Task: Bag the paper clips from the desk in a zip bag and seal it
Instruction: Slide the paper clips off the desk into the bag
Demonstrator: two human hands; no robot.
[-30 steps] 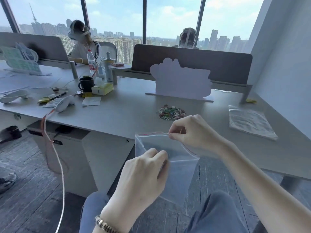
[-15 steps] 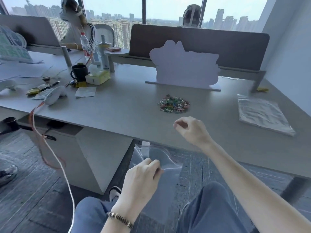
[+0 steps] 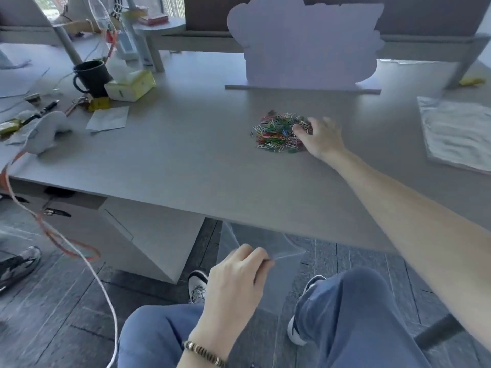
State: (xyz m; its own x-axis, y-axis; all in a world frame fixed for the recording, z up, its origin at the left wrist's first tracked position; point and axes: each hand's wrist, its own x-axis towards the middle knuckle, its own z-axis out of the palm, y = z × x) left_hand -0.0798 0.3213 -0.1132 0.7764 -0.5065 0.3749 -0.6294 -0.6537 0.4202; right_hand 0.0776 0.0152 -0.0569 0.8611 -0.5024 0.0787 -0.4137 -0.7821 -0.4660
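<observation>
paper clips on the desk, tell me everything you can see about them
The paper clips lie in one loose, flat heap on the grey desk, in front of the pale cloud-shaped board. They look like thin wire, some coated green, red, blue or yellow, others white or silver; a few strays sit at the heap's left edge. The right hand has its fingers curled into the heap's right side. None are bagged yet.

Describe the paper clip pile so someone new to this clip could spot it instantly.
Start at the grey desk and find the pale cloud-shaped standing board at its back. Just in front of that board lies the paper clip pile, with the right hand touching its right edge. It is the only multicoloured heap on the desk; the stack of clear bags farther right is colourless.
</observation>
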